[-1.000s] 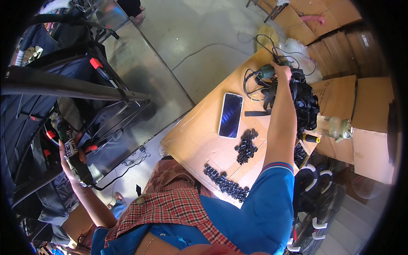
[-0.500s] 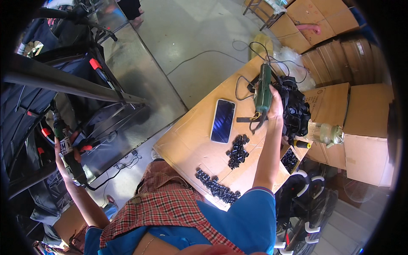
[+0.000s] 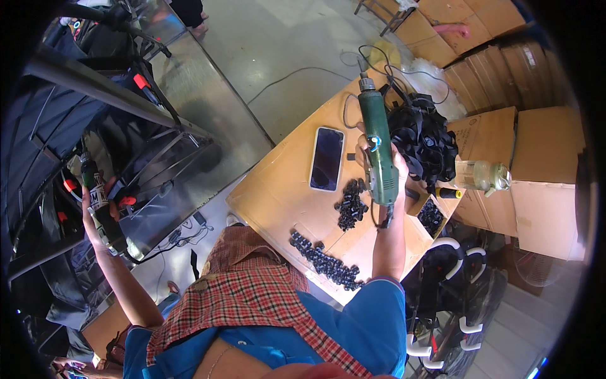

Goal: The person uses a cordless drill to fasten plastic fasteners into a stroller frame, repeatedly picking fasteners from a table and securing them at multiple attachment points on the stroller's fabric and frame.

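Note:
My left hand [image 3: 88, 213] is wrapped round a dark corded electric screwdriver [image 3: 97, 194] with a white patterned band. Its bit points up, beside a black tubular frame [image 3: 120, 95] with black fabric and red clips. Over the table on the right, my right hand [image 3: 400, 163] grips a green corded electric screwdriver [image 3: 377, 129], its bit toward the far side. Part of that hand is hidden behind the tool body. A white-edged phone [image 3: 327, 159] lies left of it. Two piles of small black parts, a far pile [image 3: 351, 205] and a near pile [image 3: 325, 264], rest on the table.
The cardboard-topped table [image 3: 271, 196] also bears a bundle of black straps [image 3: 424, 136], a box of black parts [image 3: 431, 216] and a yellow-ended tool [image 3: 448, 192]. A clear jar [image 3: 483, 176] stands by stacked cartons [image 3: 546, 151]. White-handled black frames [image 3: 457, 278] stand at right. Cables trail across the floor.
My right hand has brought the green screwdriver nearer to me and slightly left, turning it so more of its body shows. My left hand stays at the frame with its screwdriver.

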